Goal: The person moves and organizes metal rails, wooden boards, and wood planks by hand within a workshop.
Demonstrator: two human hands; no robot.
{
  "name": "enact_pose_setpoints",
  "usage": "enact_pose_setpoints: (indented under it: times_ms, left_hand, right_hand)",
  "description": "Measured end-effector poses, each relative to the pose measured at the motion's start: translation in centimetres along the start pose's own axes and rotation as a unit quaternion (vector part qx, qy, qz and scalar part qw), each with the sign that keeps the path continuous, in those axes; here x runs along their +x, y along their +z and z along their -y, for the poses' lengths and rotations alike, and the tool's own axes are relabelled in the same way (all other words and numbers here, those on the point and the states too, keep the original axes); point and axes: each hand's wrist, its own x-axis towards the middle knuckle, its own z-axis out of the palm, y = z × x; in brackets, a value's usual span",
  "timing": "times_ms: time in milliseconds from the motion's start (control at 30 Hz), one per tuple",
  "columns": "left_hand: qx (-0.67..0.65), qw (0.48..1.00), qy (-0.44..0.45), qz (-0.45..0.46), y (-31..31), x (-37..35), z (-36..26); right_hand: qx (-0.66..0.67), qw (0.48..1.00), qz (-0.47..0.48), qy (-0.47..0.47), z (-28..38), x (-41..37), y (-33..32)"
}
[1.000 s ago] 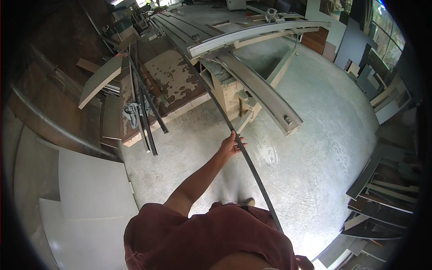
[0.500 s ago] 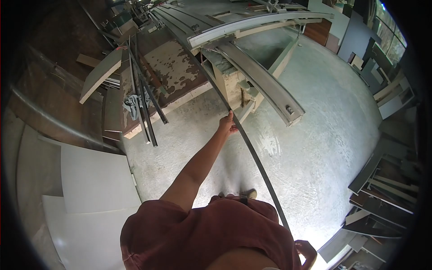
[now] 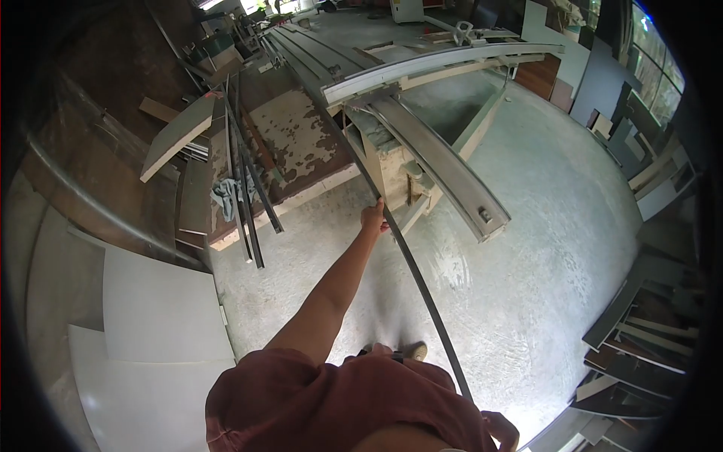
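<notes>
A long, thin dark strip (image 3: 426,297) runs from the far workbench down past my right side. My left hand (image 3: 374,217) is stretched forward and closed around it, thumb on top. The strip's near end disappears behind my dark red shirt. At the lower right edge of my body, only part of my right hand (image 3: 500,429) shows, close to where the strip vanishes. Its fingers are mostly hidden, so what it holds cannot be made out. Just beyond my left hand, the strip passes along the side of a wooden frame (image 3: 393,169).
A metal rail (image 3: 444,166) juts toward me from the sliding-table machine. At left, several dark bars (image 3: 245,188) and a grey rag (image 3: 224,197) overhang a worn brown board (image 3: 294,139). White panels (image 3: 158,305) lie lower left; offcuts (image 3: 640,369) are stacked right.
The view has tipped upward, showing more of the far room. My left hand still grips the strip, slightly lower and further left in view. Less of my right hand shows.
</notes>
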Motion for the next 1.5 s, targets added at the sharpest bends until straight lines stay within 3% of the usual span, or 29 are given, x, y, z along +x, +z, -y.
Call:
enact_pose_setpoints:
  times_ms: [33, 67, 100, 200, 233, 300, 400, 500, 800, 833, 1233, 1500]
  left_hand:
    - [0.002, 1.0, 0.002, 0.002, 0.1, 0.3, 0.2]
    - [0.164, 0.967, 0.137, -0.137, 0.3, 0.3, 0.2]
    - [0.315, 0.871, 0.264, -0.268, 0.5, 0.4, 0.0]
    - [0.39, 0.834, 0.296, -0.253, 0.3, -0.1, -1.8]
    - [0.391, 0.834, 0.298, -0.251, 0.2, -0.1, -2.4]
    - [0.431, 0.856, 0.24, -0.152, -0.4, 0.8, -3.6]
    - [0.432, 0.855, 0.245, -0.151, -0.5, 1.5, -4.7]
    - [0.449, 0.843, 0.258, -0.145, -1.0, 2.6, -5.8]
    - [0.472, 0.844, 0.237, -0.093, -3.5, 6.6, -9.2]
    - [0.47, 0.845, 0.237, -0.094, -3.7, 7.0, -9.5]
    - [0.497, 0.817, 0.267, -0.117, -5.4, 11.8, -11.5]
    - [0.51, 0.827, 0.226, -0.066, -6.7, 14.2, -14.0]
  right_hand:
    - [0.003, 1.0, 0.0, -0.002, 0.2, 0.3, -0.1]
    - [-0.012, 1.0, 0.018, -0.01, 0.3, 0.9, -0.3]
    - [-0.027, 0.999, 0.036, -0.019, 0.3, 1.6, -0.4]
    - [-0.069, 0.993, 0.091, -0.039, -0.2, 3.8, -0.5]
    - [-0.084, 0.989, 0.108, -0.046, -0.2, 4.3, -0.5]
    - [-0.099, 0.986, 0.125, -0.054, 0.9, 4.7, 0.1]
    - [-0.103, 0.985, 0.114, -0.075, 2.7, 4.0, 1.0]
    - [-0.081, 0.993, 0.06, -0.061, 5.2, 2.6, 2.6]
    - [0.001, 0.976, -0.088, -0.198, 13.1, -2.8, 7.5]
    - [-0.001, 0.976, -0.09, -0.199, 12.9, -0.7, 6.7]
    - [-0.015, 0.978, 0.063, -0.197, 10.9, 11.1, 5.4]
    - [-0.013, 0.969, 0.167, -0.183, 7.8, 16.2, 6.1]
